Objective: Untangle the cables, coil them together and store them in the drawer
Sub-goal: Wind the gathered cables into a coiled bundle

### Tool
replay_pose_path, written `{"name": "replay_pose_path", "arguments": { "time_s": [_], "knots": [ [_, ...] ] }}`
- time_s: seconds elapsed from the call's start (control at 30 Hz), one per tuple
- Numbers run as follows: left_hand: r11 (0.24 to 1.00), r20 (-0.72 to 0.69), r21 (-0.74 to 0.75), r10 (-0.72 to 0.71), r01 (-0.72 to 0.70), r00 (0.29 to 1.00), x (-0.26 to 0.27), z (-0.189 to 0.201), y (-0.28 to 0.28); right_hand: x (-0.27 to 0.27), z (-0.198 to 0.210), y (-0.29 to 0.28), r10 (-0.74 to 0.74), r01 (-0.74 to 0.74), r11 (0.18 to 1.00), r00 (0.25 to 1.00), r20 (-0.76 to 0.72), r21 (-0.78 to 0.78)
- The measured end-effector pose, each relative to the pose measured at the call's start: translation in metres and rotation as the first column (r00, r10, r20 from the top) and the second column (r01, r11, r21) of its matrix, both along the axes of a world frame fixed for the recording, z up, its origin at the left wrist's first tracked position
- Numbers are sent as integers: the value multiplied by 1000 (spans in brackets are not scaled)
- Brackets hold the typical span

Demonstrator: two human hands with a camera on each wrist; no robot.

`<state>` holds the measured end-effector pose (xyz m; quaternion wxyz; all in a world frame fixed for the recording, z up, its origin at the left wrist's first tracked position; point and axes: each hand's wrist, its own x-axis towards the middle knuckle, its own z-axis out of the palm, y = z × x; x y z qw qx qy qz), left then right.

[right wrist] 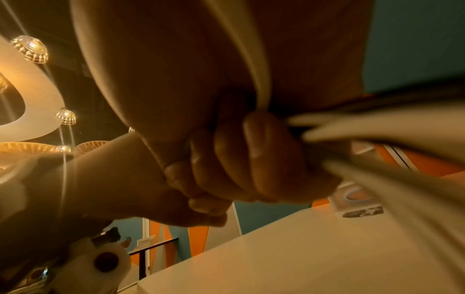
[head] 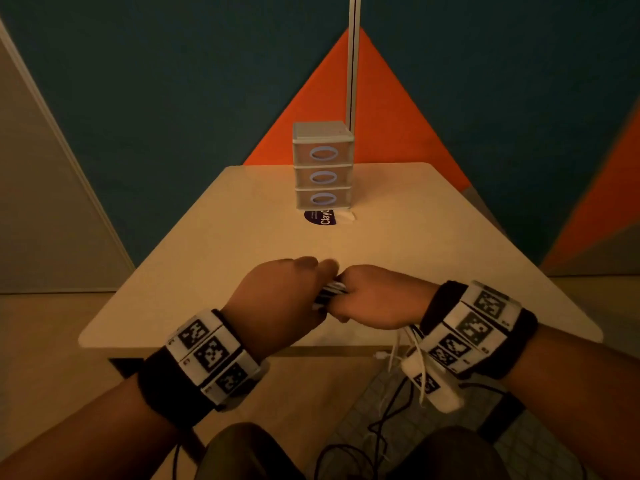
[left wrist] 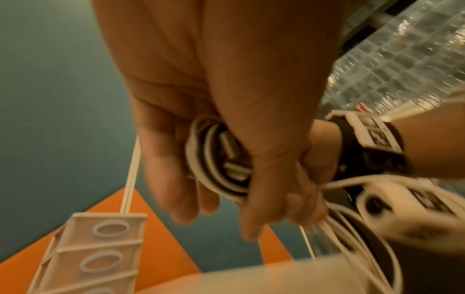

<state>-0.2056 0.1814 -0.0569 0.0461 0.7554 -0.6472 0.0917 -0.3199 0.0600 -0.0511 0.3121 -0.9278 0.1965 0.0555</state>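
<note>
Both hands meet above the near half of the table (head: 242, 244). My left hand (head: 294, 292) grips a small coil of white and black cables (head: 330, 292), whose loops and metal plugs (left wrist: 226, 157) show in the left wrist view. My right hand (head: 367, 299) is fisted round the same bundle, with strands (right wrist: 352, 127) running out of its fingers (right wrist: 254, 157). Loose white and black cable ends (head: 398, 386) hang from under the right wrist down past the table edge. The three-drawer unit (head: 322, 164) stands at the far middle of the table, all its drawers closed.
A purple round sticker (head: 320, 218) and a small white piece (head: 347, 218) lie in front of the drawer unit. Teal and orange wall panels stand behind the table. A white post (head: 354, 60) rises behind the unit. My knees show at the bottom of the head view.
</note>
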Motion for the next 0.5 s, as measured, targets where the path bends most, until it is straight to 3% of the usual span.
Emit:
{"name": "replay_pose_path", "arguments": {
  "time_s": [0.07,0.13,0.2,0.27,0.33,0.43,0.5],
  "knots": [
    [992,-90,-120,-51,40,995,8,3,8,-2,4,-4,-33,31,998,999,24,48],
    [970,-233,-238,-101,44,967,18,9,16,-6,8,-10,-94,77,975,993,70,206],
    [950,-455,-313,-166,17,875,28,9,22,-9,10,-15,-115,56,915,985,125,401],
    [949,-667,-313,-236,21,706,35,1,20,-11,12,-16,-97,-13,840,980,174,542],
    [945,-793,-313,-316,97,520,31,-9,14,-9,12,-10,-69,-79,764,977,203,640],
    [890,-865,-405,-447,209,229,12,-10,5,-2,6,4,-5,-136,661,983,185,738],
    [865,-874,-448,-477,225,92,1,-1,3,2,2,12,76,-190,595,981,181,781]
  ]
}}
